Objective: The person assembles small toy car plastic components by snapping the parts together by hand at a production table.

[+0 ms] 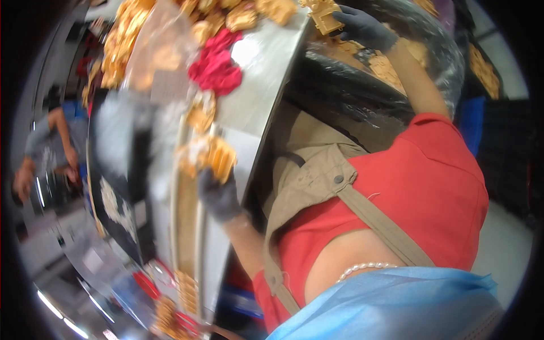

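My left hand [218, 195], in a grey glove, is closed on a ribbed orange-yellow moulded piece [220, 157] above the light worktable. Far from it, my right hand [365, 28], gloved the same way, grips a yellow moulded piece [323, 16] with square outlines. That piece is over the table's edge, beside a black plastic-lined container [391, 105] with more yellow pieces in it. Another yellow piece [201, 111] lies on the table just beyond my left hand. The fingertips of both hands are partly hidden.
A red cloth [218, 62] lies on the table near a heap of yellow pieces [127, 37] and a clear plastic bag [161, 48]. A blurred grey-white mass [122, 127] stands across the table. Stacked yellow pieces [187, 292] are at the bottom. Another person [48, 139] is at the left.
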`<state>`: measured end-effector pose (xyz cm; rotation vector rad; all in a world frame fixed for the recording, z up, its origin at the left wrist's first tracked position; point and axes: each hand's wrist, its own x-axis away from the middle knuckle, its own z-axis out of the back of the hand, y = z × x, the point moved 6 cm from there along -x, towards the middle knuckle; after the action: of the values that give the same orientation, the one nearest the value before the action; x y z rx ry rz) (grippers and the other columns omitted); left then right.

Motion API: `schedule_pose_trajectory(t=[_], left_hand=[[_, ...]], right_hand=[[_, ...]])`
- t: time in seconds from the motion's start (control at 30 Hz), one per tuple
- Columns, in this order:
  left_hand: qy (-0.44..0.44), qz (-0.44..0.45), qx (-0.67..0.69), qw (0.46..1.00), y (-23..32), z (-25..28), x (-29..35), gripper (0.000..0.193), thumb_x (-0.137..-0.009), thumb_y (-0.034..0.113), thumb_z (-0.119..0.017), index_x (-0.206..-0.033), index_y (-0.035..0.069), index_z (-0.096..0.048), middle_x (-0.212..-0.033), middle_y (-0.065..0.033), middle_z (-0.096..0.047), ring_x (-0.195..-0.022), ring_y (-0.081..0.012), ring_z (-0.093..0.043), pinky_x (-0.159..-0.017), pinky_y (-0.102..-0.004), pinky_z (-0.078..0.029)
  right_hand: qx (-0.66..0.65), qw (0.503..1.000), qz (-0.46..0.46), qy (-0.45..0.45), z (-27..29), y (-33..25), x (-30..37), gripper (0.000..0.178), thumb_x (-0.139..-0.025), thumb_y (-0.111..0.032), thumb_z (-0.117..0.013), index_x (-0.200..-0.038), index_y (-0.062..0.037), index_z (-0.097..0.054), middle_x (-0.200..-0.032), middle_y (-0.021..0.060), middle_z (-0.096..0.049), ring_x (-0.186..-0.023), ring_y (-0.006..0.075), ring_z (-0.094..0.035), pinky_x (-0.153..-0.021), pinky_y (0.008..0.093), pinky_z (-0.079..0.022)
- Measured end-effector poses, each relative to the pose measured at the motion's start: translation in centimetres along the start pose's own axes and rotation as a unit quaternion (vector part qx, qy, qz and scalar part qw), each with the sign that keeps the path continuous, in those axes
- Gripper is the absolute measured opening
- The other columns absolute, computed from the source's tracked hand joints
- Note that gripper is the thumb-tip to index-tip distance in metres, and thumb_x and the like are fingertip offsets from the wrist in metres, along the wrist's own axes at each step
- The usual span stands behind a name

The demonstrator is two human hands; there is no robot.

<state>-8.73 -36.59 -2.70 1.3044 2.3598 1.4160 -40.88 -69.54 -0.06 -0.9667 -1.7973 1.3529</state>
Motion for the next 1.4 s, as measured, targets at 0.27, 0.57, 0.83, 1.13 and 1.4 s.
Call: schedule_pose_trajectory(t=[0.27, 0.57, 0.83, 1.13, 1.4], left_hand=[[-0.153, -0.002, 0.149, 0.977, -0.4, -4.9, 0.8, 0.056, -0.089, 0.042, -0.051, -0.132, 0.007, -0.039, -0.134, -0.0104, -0.043, -0.125, -0.0268, -0.038, -0.107, -0.0440, -0.023], [-0.112, -0.056, 0.111, 0.986, -0.6, -3.3, 1.8, 0.068, -0.085, 0.054, -0.049, -0.132, 0.006, -0.036, -0.130, -0.0113, -0.044, -0.121, -0.0271, -0.042, -0.104, -0.0424, -0.032], [-0.108, -0.086, 0.020, 0.990, -0.4, -3.2, 2.3, 0.047, -0.090, 0.031, -0.054, -0.127, 0.005, -0.040, -0.122, -0.0114, -0.051, -0.113, -0.0264, -0.051, -0.096, -0.0409, -0.044], [-0.053, -0.207, -0.093, 0.973, 0.1, -3.2, 1.6, 0.044, -0.089, 0.024, -0.058, -0.123, 0.003, -0.042, -0.115, -0.0109, -0.054, -0.103, -0.0232, -0.057, -0.087, -0.0365, -0.051], [-0.047, -0.220, -0.092, 0.970, 0.4, -4.0, 2.0, 0.050, -0.087, 0.031, -0.059, -0.124, 0.002, -0.041, -0.115, -0.0109, -0.053, -0.104, -0.0224, -0.056, -0.087, -0.0356, -0.050]], right_hand=[[0.167, 0.939, -0.073, -0.290, -15.4, 3.7, 1.9, 0.044, -0.085, -0.038, -0.061, -0.105, 0.0015, -0.058, -0.085, 0.0003, -0.055, -0.075, 0.0056, -0.049, -0.070, 0.0190, -0.041], [0.200, 0.886, -0.099, -0.406, -25.6, 6.4, 6.0, 0.028, -0.081, -0.025, -0.064, -0.097, -0.0015, -0.060, -0.079, -0.0002, -0.058, -0.065, 0.0054, -0.052, -0.059, 0.0185, -0.043], [0.264, 0.878, -0.051, -0.397, -27.0, 7.0, 6.5, 0.024, -0.081, -0.023, -0.064, -0.088, -0.0009, -0.062, -0.071, 0.0013, -0.058, -0.063, 0.0061, -0.052, -0.058, 0.0204, -0.044], [0.219, 0.914, -0.030, -0.340, -26.6, 8.1, 6.1, 0.020, -0.081, -0.019, -0.064, -0.086, -0.0005, -0.060, -0.071, 0.0019, -0.058, -0.061, 0.0060, -0.051, -0.058, 0.0206, -0.044], [0.175, 0.918, -0.047, -0.353, -26.6, 7.6, 6.2, 0.019, -0.084, -0.020, -0.061, -0.090, -0.0015, -0.060, -0.074, 0.0008, -0.057, -0.064, 0.0060, -0.051, -0.058, 0.0202, -0.044]])
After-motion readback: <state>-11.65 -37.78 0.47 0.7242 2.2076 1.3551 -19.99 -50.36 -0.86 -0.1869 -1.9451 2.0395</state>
